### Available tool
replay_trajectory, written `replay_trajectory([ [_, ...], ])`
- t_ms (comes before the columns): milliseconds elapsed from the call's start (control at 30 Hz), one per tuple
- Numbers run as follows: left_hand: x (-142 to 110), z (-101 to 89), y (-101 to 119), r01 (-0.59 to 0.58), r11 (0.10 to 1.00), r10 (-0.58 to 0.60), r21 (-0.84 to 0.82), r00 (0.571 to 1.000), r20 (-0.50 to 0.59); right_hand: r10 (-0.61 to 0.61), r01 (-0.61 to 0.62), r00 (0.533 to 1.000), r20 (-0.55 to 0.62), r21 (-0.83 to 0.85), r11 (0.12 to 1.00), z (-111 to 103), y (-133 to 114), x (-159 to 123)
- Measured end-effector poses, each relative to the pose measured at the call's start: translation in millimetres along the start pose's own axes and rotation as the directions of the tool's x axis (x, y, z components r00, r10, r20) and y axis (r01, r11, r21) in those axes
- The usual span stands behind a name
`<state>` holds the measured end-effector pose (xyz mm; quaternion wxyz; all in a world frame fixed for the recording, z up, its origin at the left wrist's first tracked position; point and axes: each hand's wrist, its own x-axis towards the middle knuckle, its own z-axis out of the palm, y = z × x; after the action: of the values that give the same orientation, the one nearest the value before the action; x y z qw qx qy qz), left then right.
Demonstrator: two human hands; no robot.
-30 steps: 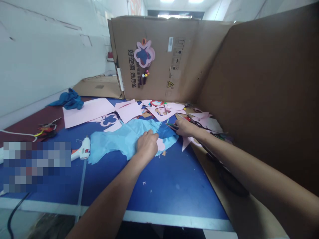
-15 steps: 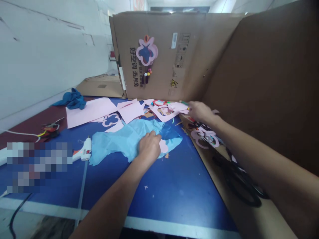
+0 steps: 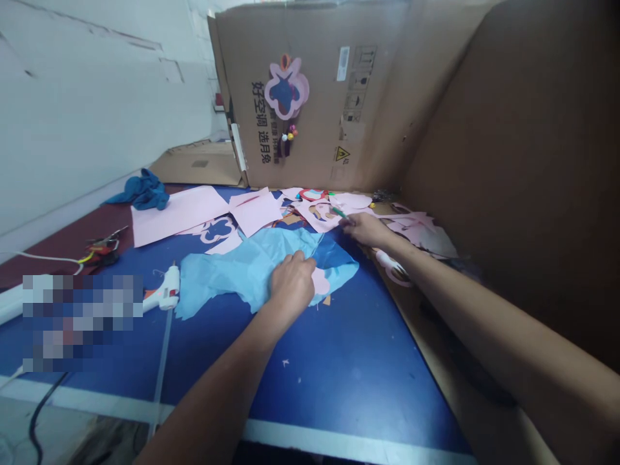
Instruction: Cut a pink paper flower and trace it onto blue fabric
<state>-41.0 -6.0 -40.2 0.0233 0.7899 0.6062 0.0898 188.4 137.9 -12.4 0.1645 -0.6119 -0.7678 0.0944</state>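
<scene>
My left hand (image 3: pixel 293 284) rests with bent fingers on a crumpled sheet of light blue fabric (image 3: pixel 232 274). It presses down a pink paper cutout (image 3: pixel 320 282) with a scalloped edge, which sticks out to the right of the fingers. Part of the cutout lies hidden under the hand. Farther back on the right, my right hand (image 3: pixel 365 229) is closed on a thin green pen (image 3: pixel 340 212) that points to the left, above the pink paper scraps (image 3: pixel 322 223).
A white glue gun (image 3: pixel 168 290) lies left of the fabric, beside pliers (image 3: pixel 104 248). Pink sheets (image 3: pixel 179 213) and a dark blue cloth (image 3: pixel 143 190) are behind. A cardboard wall (image 3: pixel 310 155) bearing a pink flower ornament (image 3: pixel 287 89) stands at the back; another rises at right.
My right hand has come left and nearer from the pile at the back, now carrying the green pen. My left hand stays on the fabric and cutout. The view has tipped slightly down.
</scene>
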Motion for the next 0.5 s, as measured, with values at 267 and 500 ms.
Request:
replay_trajectory([
  [267,-0.6,-0.5,0.7,-0.015,1.0,0.015,0.009,0.999,-0.031,-0.178,0.179,0.981,-0.075,0.008,0.984,1.5,-28.0,-78.3],
  [500,-0.2,-3.0,1.8,-0.007,1.0,0.007,0.009,1.0,-0.018,-0.057,0.045,0.995,-0.083,-0.142,0.989,18.5,-38.7,-98.1],
])
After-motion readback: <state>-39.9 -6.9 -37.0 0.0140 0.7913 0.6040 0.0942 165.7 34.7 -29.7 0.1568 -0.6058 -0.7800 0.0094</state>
